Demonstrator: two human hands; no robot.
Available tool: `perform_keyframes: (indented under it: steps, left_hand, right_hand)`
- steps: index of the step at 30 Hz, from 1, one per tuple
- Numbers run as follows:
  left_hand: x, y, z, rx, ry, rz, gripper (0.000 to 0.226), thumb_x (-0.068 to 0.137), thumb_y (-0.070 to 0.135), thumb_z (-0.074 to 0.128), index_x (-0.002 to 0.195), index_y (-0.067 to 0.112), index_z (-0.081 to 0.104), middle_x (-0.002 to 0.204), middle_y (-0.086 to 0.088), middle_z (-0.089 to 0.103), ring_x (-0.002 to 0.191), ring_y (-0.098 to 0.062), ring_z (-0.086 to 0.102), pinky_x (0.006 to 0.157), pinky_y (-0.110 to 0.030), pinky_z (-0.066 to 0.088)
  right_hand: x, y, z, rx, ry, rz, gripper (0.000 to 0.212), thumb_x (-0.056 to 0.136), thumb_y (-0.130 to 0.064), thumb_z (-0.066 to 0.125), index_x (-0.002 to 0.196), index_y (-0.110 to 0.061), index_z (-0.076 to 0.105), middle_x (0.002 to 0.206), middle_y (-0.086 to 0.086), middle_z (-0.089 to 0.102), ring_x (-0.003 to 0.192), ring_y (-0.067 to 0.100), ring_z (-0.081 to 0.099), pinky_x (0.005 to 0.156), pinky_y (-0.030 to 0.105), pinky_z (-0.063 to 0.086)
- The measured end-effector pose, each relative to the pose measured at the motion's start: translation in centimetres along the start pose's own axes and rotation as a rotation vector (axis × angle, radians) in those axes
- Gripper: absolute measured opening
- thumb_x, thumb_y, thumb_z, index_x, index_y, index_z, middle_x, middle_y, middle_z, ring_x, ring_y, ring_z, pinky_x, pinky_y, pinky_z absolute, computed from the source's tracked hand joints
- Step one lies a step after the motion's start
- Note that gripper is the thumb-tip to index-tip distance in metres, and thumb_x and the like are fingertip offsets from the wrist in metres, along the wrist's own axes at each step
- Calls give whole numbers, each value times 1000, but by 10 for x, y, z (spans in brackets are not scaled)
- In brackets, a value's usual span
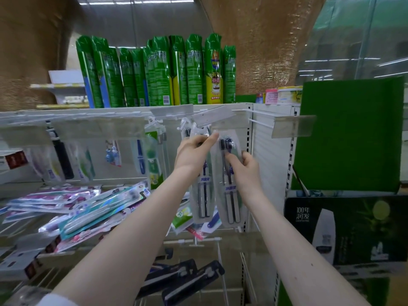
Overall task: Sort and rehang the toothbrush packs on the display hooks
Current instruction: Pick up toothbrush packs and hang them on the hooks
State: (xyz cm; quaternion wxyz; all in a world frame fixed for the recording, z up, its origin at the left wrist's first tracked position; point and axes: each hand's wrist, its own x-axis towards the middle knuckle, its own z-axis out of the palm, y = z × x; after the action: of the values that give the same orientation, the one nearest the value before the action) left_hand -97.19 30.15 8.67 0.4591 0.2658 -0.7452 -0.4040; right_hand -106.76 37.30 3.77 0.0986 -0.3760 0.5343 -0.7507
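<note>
Near the right end of the hook panel, under the top rail, I have two clear twin-brush packs up at a display hook (223, 120) that carries a clear price tag holder. My left hand (194, 151) is closed on the upper part of the left pack (202, 191), thumb and forefinger pinched near its hang hole. My right hand (245, 166) grips the right pack (229, 191) at mid-height, thumb across the front face, fingers wrapped behind its right edge.

Assessment of the step in hand: threading a pack's hang hole onto the hook tip. To do it well I would hold the card flat and square to the prong, keep the pinch close beside the hole so the thin plastic does not buckle, and steady the lower body so it does not swing. I cannot tell whether either hole is already on the prong; the tag holder hides the tip.

Both packs hang upright, side by side and overlapping slightly. Unsorted packs lie heaped on the lower-left wire shelf (26, 228).
</note>
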Motion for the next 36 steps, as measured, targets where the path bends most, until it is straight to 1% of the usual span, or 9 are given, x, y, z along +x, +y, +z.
perform_keyframes:
  steps: [6,14,16,18,22,25,28,33,36]
  left_hand:
    - [11,9,2,-84,18,-84,36,82,59,59,91,24,64,83,5,59,63,-4,48,53,-16,36]
    - [22,-4,-10,-97,21,-18,36,88,50,56,92,16,70,90,1,55,61,-1,40,47,-8,35]
    - [22,-4,-9,-119,34,-45,28,91,48,52,81,27,68,104,0,62,75,-7,52,63,-8,44]
    - [24,-7,-8,-136,49,-80,34,86,57,49,69,35,69,122,-1,61,110,-18,56,98,-28,42]
    - [26,-16,-5,-161,58,-93,47,63,75,46,64,32,65,129,-1,59,133,-22,41,109,-48,32]
    - [21,-17,-6,-149,36,-16,39,81,61,56,73,24,66,122,2,57,126,-16,45,110,-39,31]
    - [22,-23,-5,-9,31,70,25,89,39,60,106,22,67,116,-3,49,103,-12,51,97,-25,37]
    - [19,-32,0,310,117,119,38,94,42,51,128,26,57,123,-3,41,100,-21,53,83,-26,41]
    - [13,-45,0,435,150,227,36,97,25,47,133,25,53,118,-6,41,91,-25,53,75,-27,41]
  right_hand:
    - [3,-1,-4,28,19,-14,15,88,-21,62,78,-13,56,69,1,55,64,15,51,62,31,42]
    - [4,-1,-6,17,-87,-49,12,89,-27,61,83,-16,60,78,1,64,74,20,60,72,42,52]
    - [5,0,-3,-54,-108,-63,16,89,-30,61,83,-16,59,74,-3,63,69,13,60,66,36,52]
    - [8,0,1,-62,-127,-73,19,89,-28,60,86,-9,60,74,0,62,68,15,58,64,38,51]
    - [14,1,7,-122,-158,-83,11,90,-23,59,85,-13,59,70,-5,62,61,7,59,57,26,52]
    - [16,6,10,-148,-117,-70,16,91,-22,60,77,-15,56,60,-8,56,51,6,51,48,20,43]
    - [19,10,11,-110,-102,-52,23,92,-20,59,71,-19,50,52,-11,47,43,5,41,43,19,34]
    - [29,15,17,-152,-104,32,18,93,-31,56,98,-13,58,77,2,59,67,16,54,62,28,43]
    - [37,19,20,-135,-91,77,21,93,-33,57,104,-16,59,88,3,68,80,21,64,74,36,52]
